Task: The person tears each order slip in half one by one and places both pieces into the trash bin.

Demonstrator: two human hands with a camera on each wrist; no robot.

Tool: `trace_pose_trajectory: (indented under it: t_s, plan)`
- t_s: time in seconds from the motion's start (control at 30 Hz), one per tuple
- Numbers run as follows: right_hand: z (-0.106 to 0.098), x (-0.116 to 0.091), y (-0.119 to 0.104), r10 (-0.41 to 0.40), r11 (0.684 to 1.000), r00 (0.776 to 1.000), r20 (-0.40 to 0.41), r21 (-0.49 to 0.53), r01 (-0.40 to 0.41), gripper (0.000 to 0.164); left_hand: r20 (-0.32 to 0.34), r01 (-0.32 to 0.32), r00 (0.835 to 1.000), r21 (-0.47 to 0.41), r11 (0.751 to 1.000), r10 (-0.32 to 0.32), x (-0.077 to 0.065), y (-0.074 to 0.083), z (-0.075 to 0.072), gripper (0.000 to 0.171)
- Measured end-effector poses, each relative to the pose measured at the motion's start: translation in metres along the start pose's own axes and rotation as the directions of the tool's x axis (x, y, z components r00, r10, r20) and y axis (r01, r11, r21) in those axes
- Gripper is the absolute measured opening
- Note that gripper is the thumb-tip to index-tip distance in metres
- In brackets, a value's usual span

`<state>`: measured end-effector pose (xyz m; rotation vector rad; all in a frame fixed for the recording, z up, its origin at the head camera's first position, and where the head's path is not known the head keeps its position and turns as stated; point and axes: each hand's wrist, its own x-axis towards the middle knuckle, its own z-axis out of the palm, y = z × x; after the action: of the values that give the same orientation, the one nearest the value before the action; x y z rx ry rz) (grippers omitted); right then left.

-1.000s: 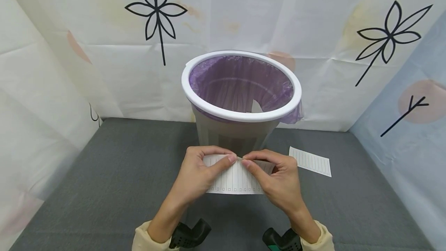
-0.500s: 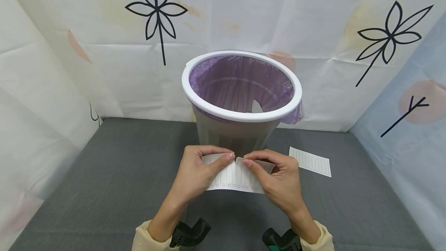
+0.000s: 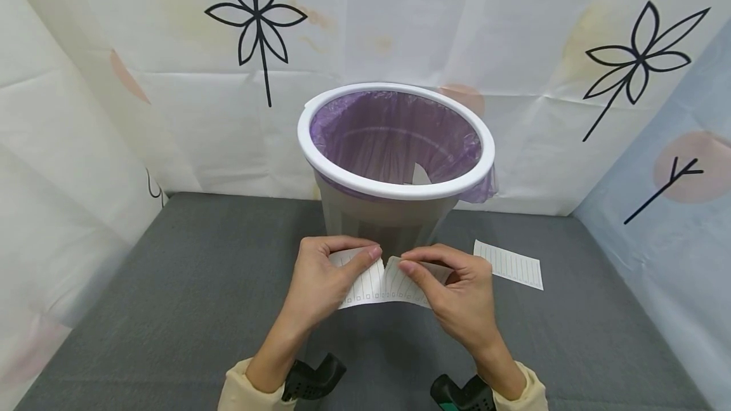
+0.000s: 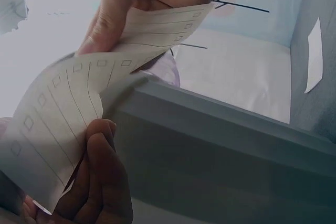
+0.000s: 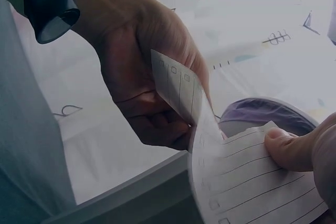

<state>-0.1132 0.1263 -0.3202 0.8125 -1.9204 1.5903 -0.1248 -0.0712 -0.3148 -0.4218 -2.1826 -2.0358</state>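
Observation:
A white sheet of paper (image 3: 368,287), printed with thin lines and a row of small boxes, is stretched between both hands in front of the bin. My left hand (image 3: 325,278) pinches its top edge between thumb and fingers. Just to the right of the middle, my right hand (image 3: 457,281) pinches the same edge. Between the two grips a tear runs down from the top; the lower edge still joins both halves. In the left wrist view the paper (image 4: 58,103) bends and twists. The right wrist view shows the paper (image 5: 247,166) under the right thumb (image 5: 286,148).
Behind the hands stands a bin with a white rim (image 3: 394,191) and a purple liner (image 3: 394,122). A white scrap (image 3: 421,174) lies inside it. Another lined slip (image 3: 508,265) rests on the grey table (image 3: 171,297) at the right.
The paper's top edge has split and the tear has widened downward. My left hand has shifted slightly left and up; the lower edge now bows upward. My right hand has barely moved.

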Motion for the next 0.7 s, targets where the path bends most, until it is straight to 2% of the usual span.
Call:
trace_pose_trajectory:
  t_s: [0.13,0.37,0.7]
  plan:
    - [-0.0005,-0.0002,-0.0002,-0.009,1.0,1.0,-0.005,0.021,0.009,0.023,-0.034,-0.016,0.999,0.028,0.999,0.017,0.0012,-0.0019,0.0001,0.01]
    - [-0.0011,0.0,-0.0005,-0.036,0.996,0.999,-0.022,0.082,0.038,0.021,-0.075,-0.03,0.997,0.026,0.999,0.032,0.0032,-0.0058,-0.0013,0.009]
    - [-0.0028,0.0016,-0.0016,-0.045,0.988,0.998,-0.049,0.146,0.052,0.018,-0.109,-0.028,0.993,0.039,0.999,0.032,0.0065,-0.0101,-0.0046,0.006]
